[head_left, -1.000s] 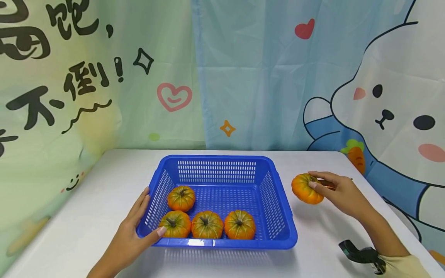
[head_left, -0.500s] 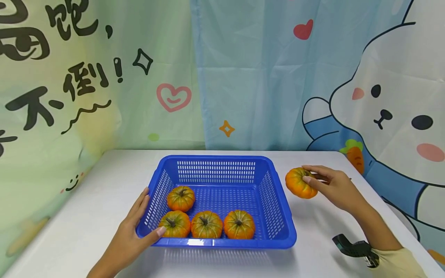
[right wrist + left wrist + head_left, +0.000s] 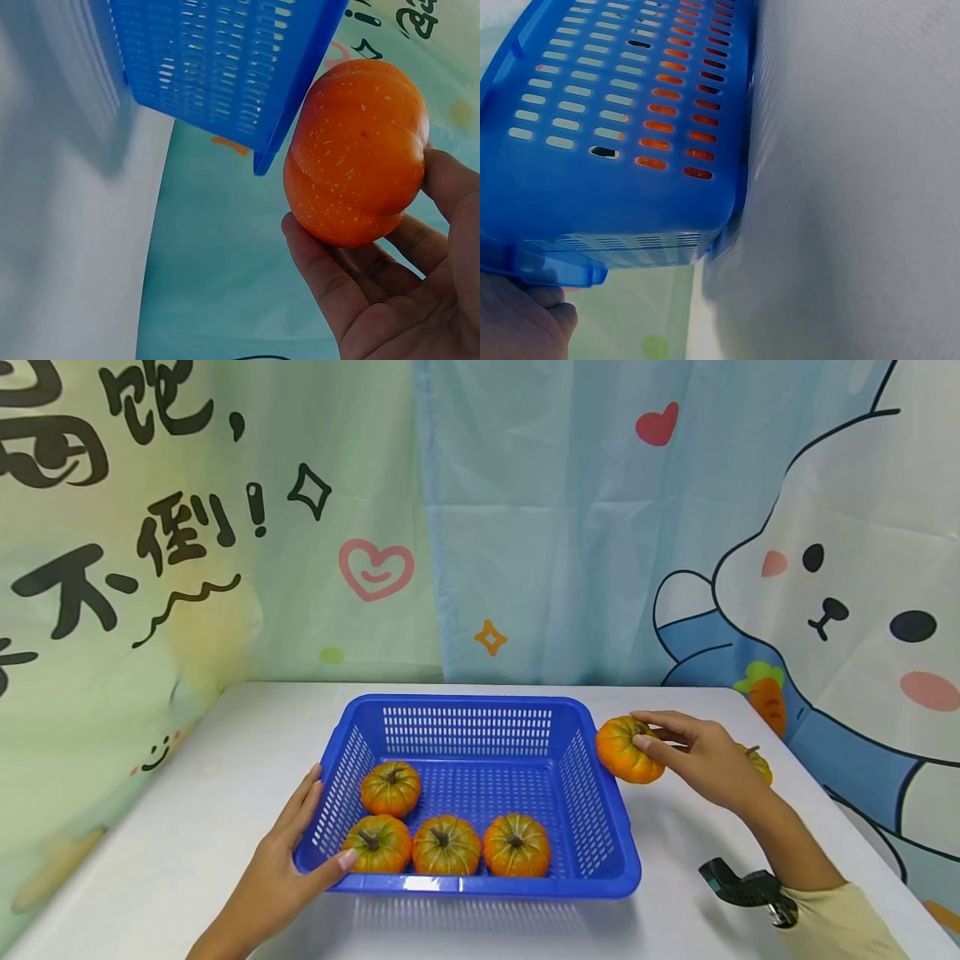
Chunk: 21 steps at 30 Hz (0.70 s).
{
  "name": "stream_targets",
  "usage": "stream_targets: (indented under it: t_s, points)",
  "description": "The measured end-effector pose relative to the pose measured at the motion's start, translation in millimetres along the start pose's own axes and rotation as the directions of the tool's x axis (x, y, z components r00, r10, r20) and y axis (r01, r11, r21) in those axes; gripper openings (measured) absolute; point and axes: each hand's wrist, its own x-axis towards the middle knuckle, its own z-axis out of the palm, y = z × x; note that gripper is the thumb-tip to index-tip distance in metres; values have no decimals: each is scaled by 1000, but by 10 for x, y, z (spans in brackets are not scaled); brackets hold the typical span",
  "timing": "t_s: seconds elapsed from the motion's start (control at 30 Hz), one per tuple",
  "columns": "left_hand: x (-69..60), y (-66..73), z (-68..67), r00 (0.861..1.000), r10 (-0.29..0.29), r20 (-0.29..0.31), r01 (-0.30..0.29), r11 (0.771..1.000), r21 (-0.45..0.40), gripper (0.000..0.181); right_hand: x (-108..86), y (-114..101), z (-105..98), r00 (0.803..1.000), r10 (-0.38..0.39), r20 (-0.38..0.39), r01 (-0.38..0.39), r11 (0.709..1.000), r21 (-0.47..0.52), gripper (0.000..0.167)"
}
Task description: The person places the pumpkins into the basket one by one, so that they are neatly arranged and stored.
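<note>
A small orange pumpkin with a short stem is held between the thumb and fingers of my right hand, raised beside the right rim of the blue plastic basket. In the right wrist view the pumpkin's smooth underside faces the camera, close to the basket's outer wall. My left hand grips the basket's near left corner, thumb over the front rim and fingers along the left side. Several pumpkins sit inside, three in a front row and one pumpkin behind at the left.
Another pumpkin stands on the white table at the right, partly hidden behind my right hand. A printed curtain hangs at the table's back edge. The right sleeve and a black wrist device are over the table's near right.
My right hand has carried its pumpkin leftward and slightly up toward the basket's right rim, uncovering more of the pumpkin behind it. The left hand and basket stay put.
</note>
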Motion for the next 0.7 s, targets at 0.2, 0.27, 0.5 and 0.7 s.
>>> stream_targets:
  t_s: [0.2, 0.27, 0.5, 0.7]
  points:
    - [0, -4, 10, 1000, -2, 0, 2, 1000, -7, 91, 66, -78, 37, 1000, -17, 20, 16, 1000, 23, 47]
    - [-3, -3, 15, 1000, -6, 1, 6, 1000, -8, 91, 82, -98, 52, 999, -18, 29, 17, 999, 31, 47]
    - [-13, -17, 12, 1000, 7, -3, -7, 1000, -10, 91, 135, -154, 105, 998, -26, 55, 23, 999, 47, 46]
    - [-5, -25, 5, 1000, 11, -2, -11, 1000, -4, 91, 205, -229, 133, 997, -41, 71, 38, 999, 39, 46]
